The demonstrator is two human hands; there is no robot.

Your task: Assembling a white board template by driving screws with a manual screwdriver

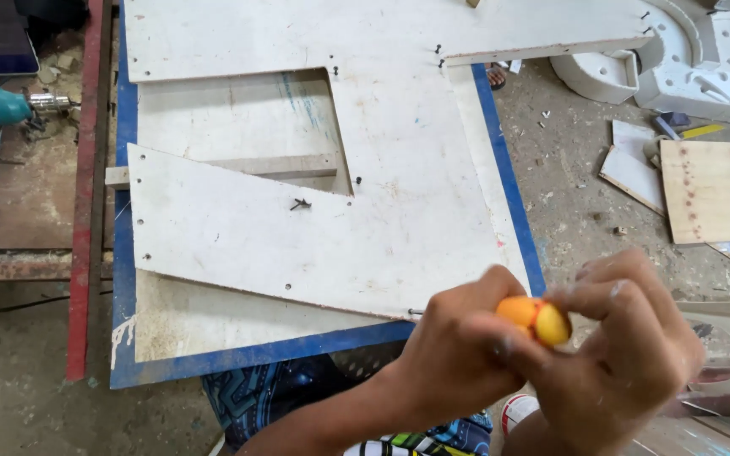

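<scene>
We hold a screwdriver (535, 319) by its orange and yellow handle, left hand (458, 355) wrapped around it, right hand (627, 346) pinching its end. It looks light, stiff, smooth. Its tip meets the white board (297, 236) edge on the counter (314, 348).

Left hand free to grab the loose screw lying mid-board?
Probably not right now: the left hand is wrapped around the orange-handled screwdriver at the board's near edge. The loose screw lies uncovered on the white board, nothing blocking it.

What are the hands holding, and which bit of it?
Both hands, left hand and right hand, grip a screwdriver by its orange-and-yellow handle; its metal tip points at the white board's edge.
</scene>
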